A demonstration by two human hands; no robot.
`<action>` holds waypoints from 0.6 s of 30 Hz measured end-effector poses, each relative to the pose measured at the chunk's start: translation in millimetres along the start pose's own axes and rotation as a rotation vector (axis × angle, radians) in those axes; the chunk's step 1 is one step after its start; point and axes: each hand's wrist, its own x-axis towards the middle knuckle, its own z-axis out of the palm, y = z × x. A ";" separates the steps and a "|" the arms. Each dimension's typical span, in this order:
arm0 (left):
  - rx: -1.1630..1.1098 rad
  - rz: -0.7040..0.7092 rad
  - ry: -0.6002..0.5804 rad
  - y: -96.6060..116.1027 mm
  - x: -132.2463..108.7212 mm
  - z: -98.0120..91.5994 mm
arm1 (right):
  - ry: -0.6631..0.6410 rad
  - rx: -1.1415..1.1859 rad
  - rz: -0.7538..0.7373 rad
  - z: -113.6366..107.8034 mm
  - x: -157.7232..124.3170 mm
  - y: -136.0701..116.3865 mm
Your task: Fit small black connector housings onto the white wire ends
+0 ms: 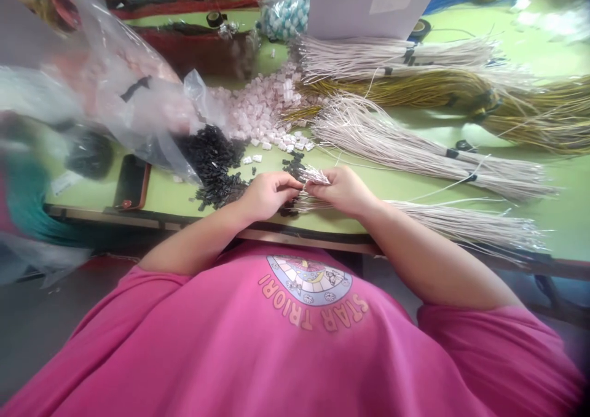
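Observation:
My left hand (267, 194) and my right hand (342, 188) meet at the near edge of the green table (415, 183), fingers pinched together. My right hand grips the metal-tipped ends of a bundle of pale wires (461, 220) that trails off to the right. My left hand pinches at those same wire tips; whatever small piece it holds is too small to make out. A pile of small black connectors (214, 162) lies just left of my hands, and a pile of pale pink connectors (270, 107) sits behind it.
More pale wire bundles (415, 150) and a yellow-green bundle (461, 94) lie across the right side. Clear plastic bags (115, 91) fill the left. A dark phone (131, 180) rests near the front edge. A grey box (369, 2) and a bag of blue-white parts (286, 8) stand at the back.

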 end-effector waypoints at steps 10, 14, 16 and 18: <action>0.818 0.065 0.212 -19.4 4.3 -72.9 | 0.090 0.041 -0.071 -3.3 1.9 4.8; 0.943 -0.107 0.182 -47.7 14.7 -99.6 | 0.063 0.110 0.053 -4.6 0.8 3.3; 0.927 -0.114 0.172 -55.0 17.8 -102.4 | 0.048 0.171 0.074 -4.0 1.1 3.0; 0.908 -0.102 0.169 -56.0 18.7 -101.1 | 0.040 0.215 0.073 -3.2 1.8 3.5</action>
